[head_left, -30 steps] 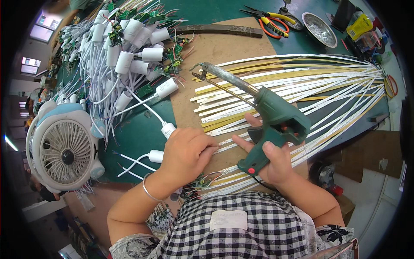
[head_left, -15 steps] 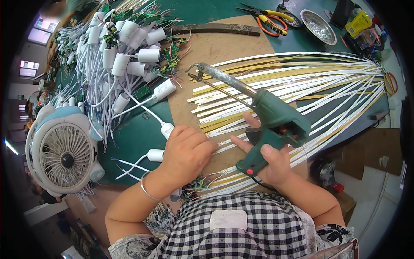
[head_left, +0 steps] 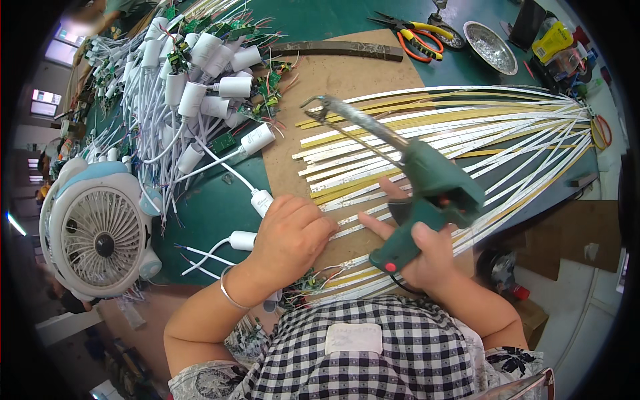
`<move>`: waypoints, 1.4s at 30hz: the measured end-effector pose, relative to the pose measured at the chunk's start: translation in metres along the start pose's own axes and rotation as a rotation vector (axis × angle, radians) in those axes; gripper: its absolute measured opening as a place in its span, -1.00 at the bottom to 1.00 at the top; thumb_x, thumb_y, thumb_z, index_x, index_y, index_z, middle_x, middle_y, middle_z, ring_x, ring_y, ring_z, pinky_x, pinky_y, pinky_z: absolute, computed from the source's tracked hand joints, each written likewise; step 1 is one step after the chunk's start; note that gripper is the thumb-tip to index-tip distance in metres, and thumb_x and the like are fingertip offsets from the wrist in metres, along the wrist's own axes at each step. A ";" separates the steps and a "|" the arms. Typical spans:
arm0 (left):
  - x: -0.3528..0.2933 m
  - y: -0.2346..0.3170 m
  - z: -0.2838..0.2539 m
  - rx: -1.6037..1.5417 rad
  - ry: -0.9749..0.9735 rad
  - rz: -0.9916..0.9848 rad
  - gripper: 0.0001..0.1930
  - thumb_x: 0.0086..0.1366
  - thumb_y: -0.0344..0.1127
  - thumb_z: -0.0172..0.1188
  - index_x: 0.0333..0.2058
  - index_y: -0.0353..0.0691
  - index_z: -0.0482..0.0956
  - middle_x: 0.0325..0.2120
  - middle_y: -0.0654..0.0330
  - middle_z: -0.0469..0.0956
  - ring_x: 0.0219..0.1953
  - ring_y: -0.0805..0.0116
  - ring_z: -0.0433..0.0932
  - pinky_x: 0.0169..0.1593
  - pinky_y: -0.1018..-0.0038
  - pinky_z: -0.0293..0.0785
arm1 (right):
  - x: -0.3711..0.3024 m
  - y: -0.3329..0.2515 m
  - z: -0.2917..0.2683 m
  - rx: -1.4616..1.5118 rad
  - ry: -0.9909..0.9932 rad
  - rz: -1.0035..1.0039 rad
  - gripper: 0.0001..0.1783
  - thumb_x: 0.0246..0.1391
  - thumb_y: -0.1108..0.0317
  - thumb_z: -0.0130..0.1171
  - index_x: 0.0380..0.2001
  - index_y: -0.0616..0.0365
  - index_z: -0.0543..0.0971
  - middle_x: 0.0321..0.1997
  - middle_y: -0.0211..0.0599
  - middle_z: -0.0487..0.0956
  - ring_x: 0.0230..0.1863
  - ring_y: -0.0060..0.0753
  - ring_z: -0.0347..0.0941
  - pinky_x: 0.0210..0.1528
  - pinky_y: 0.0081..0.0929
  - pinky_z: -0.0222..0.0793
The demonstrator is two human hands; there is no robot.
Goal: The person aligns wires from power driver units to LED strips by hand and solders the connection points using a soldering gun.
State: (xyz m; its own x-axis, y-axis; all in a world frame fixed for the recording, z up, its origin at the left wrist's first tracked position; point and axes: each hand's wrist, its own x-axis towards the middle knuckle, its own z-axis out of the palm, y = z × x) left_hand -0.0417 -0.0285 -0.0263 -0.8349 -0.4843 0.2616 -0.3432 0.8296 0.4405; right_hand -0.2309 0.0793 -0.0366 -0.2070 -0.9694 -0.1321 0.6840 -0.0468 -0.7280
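Note:
My right hand (head_left: 433,253) grips a green soldering gun (head_left: 433,193) by its handle. Its metal tip points up and left over the far ends of several LED strips (head_left: 373,157), white and yellow, fanned out on a brown board. Two fingers of that hand stretch out past the handle. My left hand (head_left: 293,233) is closed, low over the board beside the strip ends; what its fingertips pinch is hidden. Left of it lie a white cylindrical cap with a cable (head_left: 262,202) and another white cap (head_left: 242,241). Below the hand, small circuit boards with wires (head_left: 307,285) meet more strips.
A large heap of white caps with cables and green circuit boards (head_left: 193,93) fills the far left. In front of it stands a white fan (head_left: 103,243). Along the back are a dark bar (head_left: 340,49), pliers (head_left: 423,39) and a metal bowl (head_left: 490,48).
The soldering gun has shifted slightly to the right in my right hand's grip. My left hand has stayed nearly in place, still closed.

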 end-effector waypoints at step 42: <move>-0.003 0.002 0.003 0.010 0.000 0.004 -0.80 -0.15 -0.49 0.31 -0.46 -0.19 0.54 -0.52 0.20 0.42 -0.37 0.20 0.42 -0.23 0.33 0.33 | 0.009 -0.010 -0.007 0.132 0.056 -0.020 -0.29 0.07 0.38 0.10 0.27 -0.02 0.08 0.29 -0.30 0.15 0.38 -0.19 0.02 0.33 0.16 0.07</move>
State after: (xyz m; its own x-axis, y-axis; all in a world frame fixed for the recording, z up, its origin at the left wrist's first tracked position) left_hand -0.0410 -0.0245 -0.0284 -0.8364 -0.4809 0.2632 -0.3442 0.8343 0.4307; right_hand -0.2445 0.0730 -0.0351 -0.2576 -0.9531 -0.1588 0.7648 -0.1007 -0.6364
